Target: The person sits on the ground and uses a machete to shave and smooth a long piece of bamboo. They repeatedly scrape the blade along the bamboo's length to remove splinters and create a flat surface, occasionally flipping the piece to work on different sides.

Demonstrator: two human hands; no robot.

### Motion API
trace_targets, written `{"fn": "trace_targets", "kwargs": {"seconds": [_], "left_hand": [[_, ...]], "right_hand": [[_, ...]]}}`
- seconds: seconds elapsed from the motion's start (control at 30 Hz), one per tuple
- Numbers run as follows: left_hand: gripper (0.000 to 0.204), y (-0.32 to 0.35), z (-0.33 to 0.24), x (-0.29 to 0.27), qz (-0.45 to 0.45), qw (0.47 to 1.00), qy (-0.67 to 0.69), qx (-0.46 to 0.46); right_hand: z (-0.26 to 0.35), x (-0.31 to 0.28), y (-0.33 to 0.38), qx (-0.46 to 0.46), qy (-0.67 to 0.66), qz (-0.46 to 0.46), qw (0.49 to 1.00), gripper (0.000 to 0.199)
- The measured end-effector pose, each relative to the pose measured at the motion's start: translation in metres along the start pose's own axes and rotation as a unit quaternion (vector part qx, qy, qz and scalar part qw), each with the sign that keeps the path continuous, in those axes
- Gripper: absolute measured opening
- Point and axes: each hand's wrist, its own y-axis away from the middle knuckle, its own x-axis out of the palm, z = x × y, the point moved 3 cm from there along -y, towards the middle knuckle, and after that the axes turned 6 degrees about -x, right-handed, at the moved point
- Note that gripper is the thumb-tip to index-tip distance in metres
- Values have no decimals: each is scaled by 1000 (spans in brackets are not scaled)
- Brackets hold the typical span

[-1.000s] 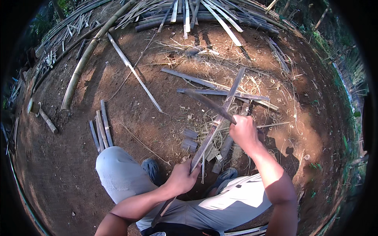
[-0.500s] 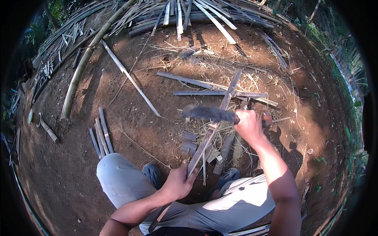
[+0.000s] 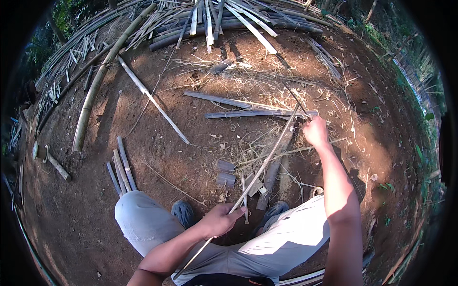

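My left hand (image 3: 220, 222), over my lap, is wrapped round a long bamboo strip (image 3: 264, 162). The strip slants up and away to the right, its narrow edge facing me, and its lower end rests near my left thigh. Further out, my right hand (image 3: 316, 132) is closed on the handle of a machete, largely hidden in the fist. The dark machete blade (image 3: 296, 99) shows as a thin line, seen edge-on, angling up-left close to the strip's far end. Whether blade and strip touch, I cannot tell.
Split bamboo pieces (image 3: 224, 101) lie beyond the strip among curly shavings (image 3: 248, 155). More bamboo slats (image 3: 125, 164) stand by my left knee. A thick bamboo pole (image 3: 98, 88) and a large bamboo pile (image 3: 229, 31) lie at the back on brown earth.
The machete has moved from across the strip's middle to its far end, its blade turned from broadside to edge-on. My left hand has rolled the strip from its flat face onto its edge.
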Motion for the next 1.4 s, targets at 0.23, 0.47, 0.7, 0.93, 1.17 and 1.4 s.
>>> {"fn": "trace_targets", "kwargs": {"seconds": [0.23, 0.47, 0.7, 0.93, 1.17, 1.4], "left_hand": [[35, 1, -1, -10, -91, 994, 13, 51], [41, 11, 6, -2, -116, 979, -152, 67], [35, -5, 0, -11, -7, 988, 150, 29], [29, -12, -17, -13, 14, 978, 196, 74], [28, -17, -23, -19, -22, 977, 197, 83], [28, -5, -18, -15, -164, 965, 80, 187]], "right_hand": [[83, 18, 44, -210, -10, 99, 973, 8], [-3, 9, -15, -17, 2, -42, 999, 13], [-57, 25, -15, 100, -60, -31, 993, 19], [56, 11, 26, -173, -66, 32, 982, 14], [151, 23, 107, -368, 16, 216, 904, 13], [153, 40, 97, -361, -6, 127, 924, 6]]}}
